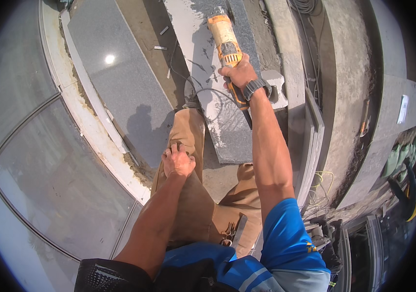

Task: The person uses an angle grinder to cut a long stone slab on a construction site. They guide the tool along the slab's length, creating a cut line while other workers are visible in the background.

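Observation:
My right hand [237, 73] is closed on an orange angle grinder [221, 33], held over a long grey stone slab [227, 146] with white dust smeared on it. A cord loops across the slab. My left hand [178, 161] rests on the knee of my brown trousers [191, 129], fingers curled on the fabric. Another speckled grey slab [120, 82] lies to the left, with small white pieces beside it. A pale hollow block [274, 102] sits just right of my right wrist, partly hidden by it.
Glass panels [52, 160] with a pale edge strip run along the left. Stacked slabs [310, 136], a concrete ledge [342, 58] and coiled cables [303, 6] are on the right. Larger grey boards [393, 92], green bags [397, 160] and a yellow-and-black object [412, 199] lie farther right.

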A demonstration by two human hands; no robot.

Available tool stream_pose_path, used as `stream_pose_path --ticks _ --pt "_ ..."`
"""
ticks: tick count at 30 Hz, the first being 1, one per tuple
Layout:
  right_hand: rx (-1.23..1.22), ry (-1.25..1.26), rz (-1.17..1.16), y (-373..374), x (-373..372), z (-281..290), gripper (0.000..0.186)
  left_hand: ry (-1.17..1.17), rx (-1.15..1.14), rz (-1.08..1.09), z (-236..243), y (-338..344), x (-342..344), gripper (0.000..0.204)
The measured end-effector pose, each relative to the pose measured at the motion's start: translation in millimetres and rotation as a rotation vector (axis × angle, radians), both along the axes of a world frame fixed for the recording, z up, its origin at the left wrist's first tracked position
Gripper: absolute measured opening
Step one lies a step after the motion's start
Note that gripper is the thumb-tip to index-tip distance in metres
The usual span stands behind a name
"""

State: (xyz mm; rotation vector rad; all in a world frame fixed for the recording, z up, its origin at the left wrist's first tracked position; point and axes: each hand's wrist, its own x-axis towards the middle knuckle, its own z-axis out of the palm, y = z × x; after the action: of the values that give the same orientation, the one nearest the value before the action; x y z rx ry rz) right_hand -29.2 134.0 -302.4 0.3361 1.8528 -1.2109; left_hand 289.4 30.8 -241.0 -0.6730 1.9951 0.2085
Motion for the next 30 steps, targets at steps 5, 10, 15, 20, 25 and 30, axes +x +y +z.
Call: stream_pose_path --ticks 5,10,15,20,25,30 --pt "0.044 0.022 0.042 3.0 3.6 4.5 0.081 0.012 0.002 0.006 -1.1 -1.3 1.2 0.057" --pt "0.024 0.012 0.014 7.5 10.5 2.3 0.081 0.089 -0.011 -0.038 -3.0 -0.1 6.9 0.054" --pt "-0.040 -0.029 -0.039 5.8 7.4 -1.4 0.082 0.118 -0.020 -0.039 -5.0 1.3 9.6 0.051" --pt "-0.031 -0.069 -0.027 -7.6 -8.9 6.2 0.079 0.102 -0.010 -0.014 -4.5 0.2 8.6 0.051" --pt "-0.073 -0.077 -0.054 -16.1 -22.9 -7.5 0.070 0.060 0.010 -0.007 -0.3 0.4 1.1 0.050" --pt "-0.119 -0.088 -0.057 -25.8 -39.0 -13.0 0.067 0.042 0.005 -0.011 3.3 -0.3 -1.0 0.050"
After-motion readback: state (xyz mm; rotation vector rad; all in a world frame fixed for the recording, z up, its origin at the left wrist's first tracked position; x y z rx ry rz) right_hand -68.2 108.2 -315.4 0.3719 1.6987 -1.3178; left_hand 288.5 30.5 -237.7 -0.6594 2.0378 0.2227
